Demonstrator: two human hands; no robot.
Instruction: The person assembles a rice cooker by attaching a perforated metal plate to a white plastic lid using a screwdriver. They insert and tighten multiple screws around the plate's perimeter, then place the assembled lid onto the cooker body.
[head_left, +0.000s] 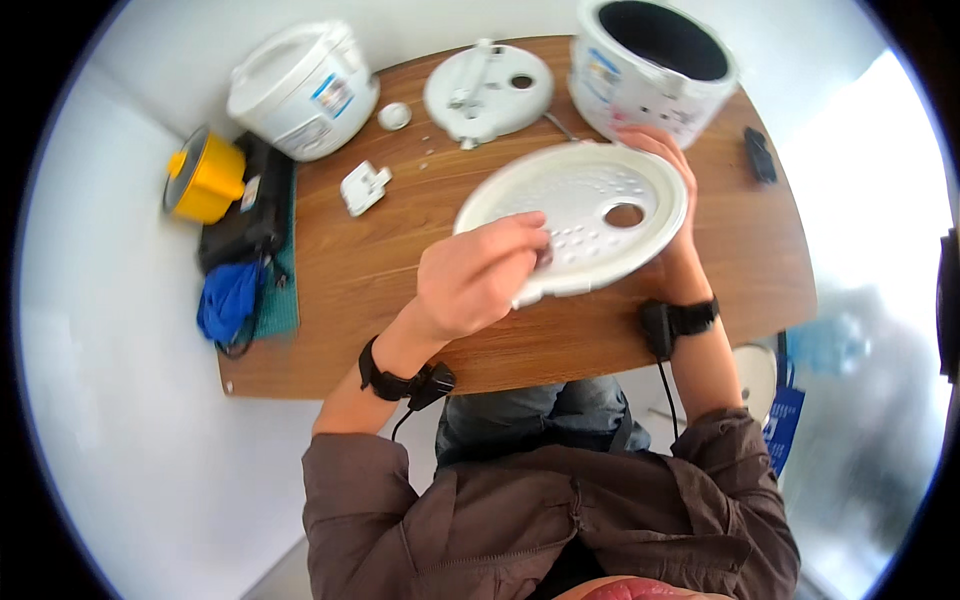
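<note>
Over the table's front half I hold a round white rice cooker lid panel (580, 190), tilted, with rows of dimples and one round hole. My right hand (668, 165) grips its right edge, fingers wrapped over the far rim. At the panel's near left side is my left hand (480, 272), its fingers curled together against or just over the dimpled face. Anything between those fingertips is too small and blurred to make out. Behind the panel stands an open rice cooker body (640, 95) with a dark inside.
On the wooden table (400, 330) are a closed white rice cooker (305, 95), a round white lid part (505, 100), a small white cap (394, 116), a white plastic piece (363, 188) and a black object (760, 155). A yellow container (210, 180) and blue cloth (228, 300) are at left.
</note>
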